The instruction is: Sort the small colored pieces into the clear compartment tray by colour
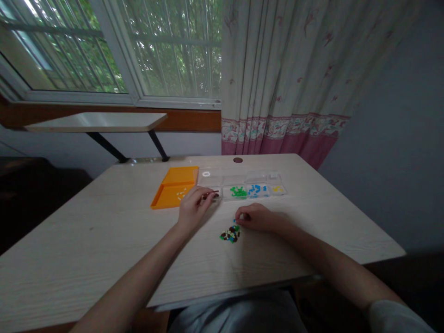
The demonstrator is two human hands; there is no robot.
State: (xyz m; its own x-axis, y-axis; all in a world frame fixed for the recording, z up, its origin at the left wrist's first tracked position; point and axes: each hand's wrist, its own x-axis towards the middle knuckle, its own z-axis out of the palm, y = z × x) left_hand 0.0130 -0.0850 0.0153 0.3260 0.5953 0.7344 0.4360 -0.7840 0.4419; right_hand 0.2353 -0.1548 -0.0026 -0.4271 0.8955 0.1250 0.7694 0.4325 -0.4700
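My left hand point(194, 204) is over the left compartment of the clear box, thumb and fingers closed on a small dark brown piece point(215, 191). The lower part of that compartment is hidden behind the hand. My right hand point(255, 216) is pinched on a small blue piece point(234, 221) just above the mixed pile point(230, 234) of brown, green, blue and pale pieces on the table. In the clear box point(224, 198), green pieces point(238, 191), blue pieces point(255, 190) and yellow pieces point(277, 189) lie in separate compartments.
Left of the clear box, an orange tray point(163, 200) holds several white pieces point(181, 193). The box's clear lid point(236, 175) lies open behind it. A raised shelf point(114, 121) stands at the table's back left. Beyond the table point(114, 240) are a window and a curtain point(277, 83).
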